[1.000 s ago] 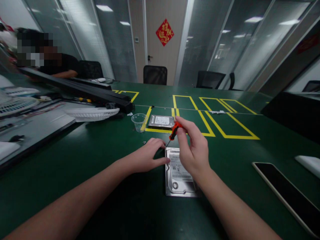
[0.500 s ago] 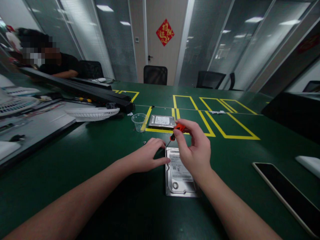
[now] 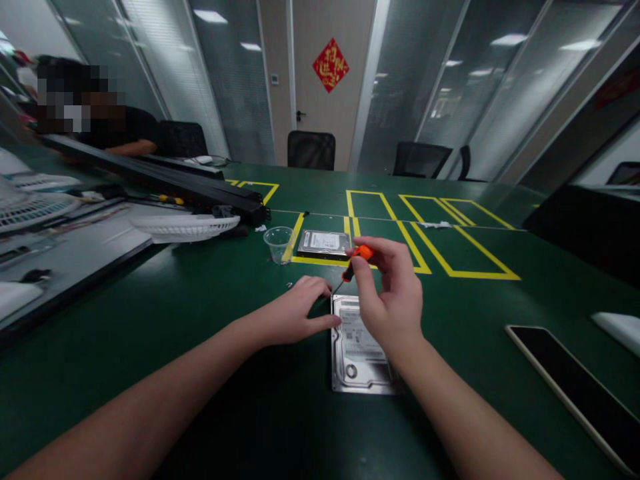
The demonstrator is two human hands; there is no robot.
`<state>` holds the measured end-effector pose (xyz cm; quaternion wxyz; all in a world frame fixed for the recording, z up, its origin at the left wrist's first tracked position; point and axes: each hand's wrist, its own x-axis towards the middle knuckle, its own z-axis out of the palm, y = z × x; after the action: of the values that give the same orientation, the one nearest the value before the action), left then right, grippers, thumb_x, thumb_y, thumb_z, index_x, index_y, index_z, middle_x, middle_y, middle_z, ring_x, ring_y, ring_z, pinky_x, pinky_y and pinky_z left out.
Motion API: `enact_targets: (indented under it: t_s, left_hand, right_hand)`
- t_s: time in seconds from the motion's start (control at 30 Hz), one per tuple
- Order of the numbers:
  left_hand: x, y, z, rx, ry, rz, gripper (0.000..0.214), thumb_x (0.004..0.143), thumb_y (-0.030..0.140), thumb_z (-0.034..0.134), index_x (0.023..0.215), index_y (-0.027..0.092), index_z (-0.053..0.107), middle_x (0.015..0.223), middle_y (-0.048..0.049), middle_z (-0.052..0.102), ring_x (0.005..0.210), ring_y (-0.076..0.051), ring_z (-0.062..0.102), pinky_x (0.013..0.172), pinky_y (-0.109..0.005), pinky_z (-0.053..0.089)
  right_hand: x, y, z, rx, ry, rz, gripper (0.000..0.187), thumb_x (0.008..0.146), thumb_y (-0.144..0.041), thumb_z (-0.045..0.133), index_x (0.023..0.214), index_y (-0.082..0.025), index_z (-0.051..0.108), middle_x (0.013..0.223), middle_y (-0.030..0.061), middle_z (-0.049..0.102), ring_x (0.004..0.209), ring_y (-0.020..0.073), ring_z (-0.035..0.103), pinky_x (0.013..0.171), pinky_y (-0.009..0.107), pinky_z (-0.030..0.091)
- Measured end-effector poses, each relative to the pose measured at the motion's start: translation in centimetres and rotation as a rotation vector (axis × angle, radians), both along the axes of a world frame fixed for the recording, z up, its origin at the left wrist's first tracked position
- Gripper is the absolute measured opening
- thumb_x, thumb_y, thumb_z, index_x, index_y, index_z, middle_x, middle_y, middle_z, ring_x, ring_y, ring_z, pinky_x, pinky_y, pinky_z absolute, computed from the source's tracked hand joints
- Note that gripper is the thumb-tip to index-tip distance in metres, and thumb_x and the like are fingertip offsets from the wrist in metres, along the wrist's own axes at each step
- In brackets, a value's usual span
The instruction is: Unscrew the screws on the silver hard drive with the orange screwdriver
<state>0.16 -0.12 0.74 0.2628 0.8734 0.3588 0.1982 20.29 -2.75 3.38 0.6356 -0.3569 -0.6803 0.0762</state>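
Observation:
In my right hand is a small orange-and-black screwdriver, pinched between thumb and fingers. It leans, with its thin shaft running down to the far left corner of a silver hard drive. The drive lies flat on the green table, label up, partly covered by my right hand. My left hand grips the drive's left side, its thumb on the edge and fingertips by the far corner. A tiny metal piece, perhaps a screw, lies left of those fingers.
Beyond my hands sit a second hard drive and a clear plastic cup near yellow tape. Fan parts and long black bars fill the left. A phone lies right. A person sits far left.
The screwdriver's handle has turned slightly in my right fingers, and those fingers have shifted a little. My left hand and the hard drive stay where they were.

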Motion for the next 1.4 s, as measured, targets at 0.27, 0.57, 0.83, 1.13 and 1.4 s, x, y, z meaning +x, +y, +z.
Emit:
enact_targets:
  t_s: [0.27,0.57,0.83,1.13,1.4]
  left_hand:
    - [-0.1,0.0,-0.1,0.008,-0.022,-0.007,0.033,0.098,0.045,0.080,0.116,0.023,0.063,0.135,-0.0130,0.067,0.130,-0.035,0.059,0.114,-0.054,0.051]
    - [-0.1,0.0,-0.1,0.013,-0.028,-0.005,0.034,0.098,0.046,0.080,0.117,0.023,0.064,0.136,-0.0129,0.068,0.129,-0.035,0.059,0.115,-0.055,0.051]
    - [0.0,0.0,0.0,0.014,-0.018,-0.007,0.034,0.098,0.045,0.081,0.116,0.022,0.064,0.133,-0.0129,0.067,0.127,-0.034,0.060,0.113,-0.054,0.051]
    - [-0.1,0.1,-0.2,0.012,-0.037,-0.003,0.034,0.097,0.046,0.080,0.117,0.023,0.064,0.136,-0.0137,0.067,0.130,-0.035,0.059,0.115,-0.056,0.051]
    - [0.0,0.0,0.2,0.000,-0.017,-0.003,0.034,0.098,0.044,0.081,0.116,0.022,0.063,0.135,-0.0130,0.067,0.130,-0.035,0.059,0.115,-0.054,0.050]
  right_hand:
    - [0.1,-0.2,0.3,0.028,-0.060,-0.006,0.031,0.110,-0.023,0.059,0.138,-0.030,0.069,0.130,0.0079,0.078,0.117,0.0243,0.077,0.104,0.049,0.064]
    - [0.2,-0.1,0.9,0.096,-0.108,-0.070,0.024,0.107,-0.020,0.063,0.128,-0.028,0.069,0.118,0.0064,0.076,0.108,0.0227,0.074,0.090,0.042,0.064]
    - [0.1,-0.5,0.8,0.041,-0.072,-0.004,0.030,0.110,-0.021,0.055,0.137,-0.028,0.068,0.131,0.0094,0.074,0.120,0.0255,0.073,0.104,0.050,0.062]
    - [0.1,-0.1,0.9,0.117,-0.100,-0.101,0.028,0.104,-0.020,0.066,0.129,-0.030,0.072,0.125,0.0091,0.072,0.115,0.0250,0.072,0.097,0.049,0.066]
    - [0.1,-0.4,0.7,0.056,-0.059,-0.023,0.034,0.108,-0.019,0.055,0.137,-0.029,0.068,0.137,0.0107,0.069,0.125,0.0266,0.071,0.102,0.051,0.064]
